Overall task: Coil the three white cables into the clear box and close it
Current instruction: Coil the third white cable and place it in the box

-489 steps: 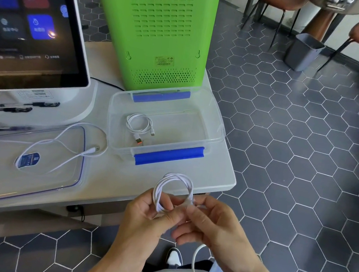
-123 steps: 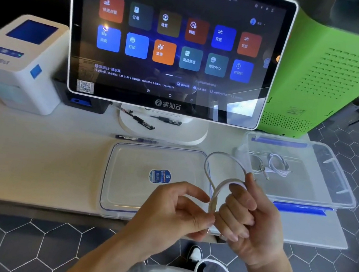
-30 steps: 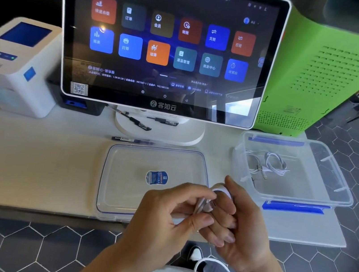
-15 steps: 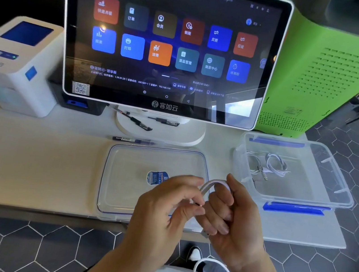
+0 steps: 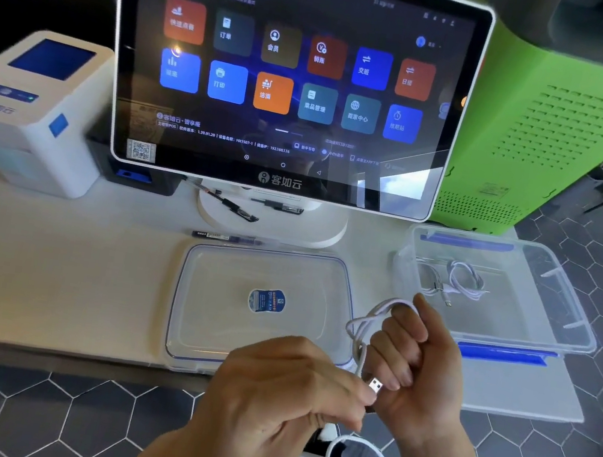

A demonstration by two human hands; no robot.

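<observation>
A white cable (image 5: 366, 323) is looped around the curled fingers of my right hand (image 5: 414, 368), in front of the table edge. My left hand (image 5: 290, 388) pinches the cable's end just behind its metal USB plug (image 5: 375, 385). The clear box (image 5: 569, 322) with blue latches stands open at the right of the table. Two coiled white cables (image 5: 459, 281) lie inside it. Its clear lid (image 5: 222, 318), with a blue sticker, lies flat on the table left of the box, just beyond my hands.
A large touchscreen (image 5: 291, 80) on a white stand fills the back of the table, with pens (image 5: 227, 238) at its base. A white printer (image 5: 31, 106) sits at left, a green machine (image 5: 561, 123) at right. Hexagon-tiled floor lies below and to the right.
The cable went from a wide loop to tight turns on my right fingers. In the last half second my left hand drew the USB plug end down and out below the coil.
</observation>
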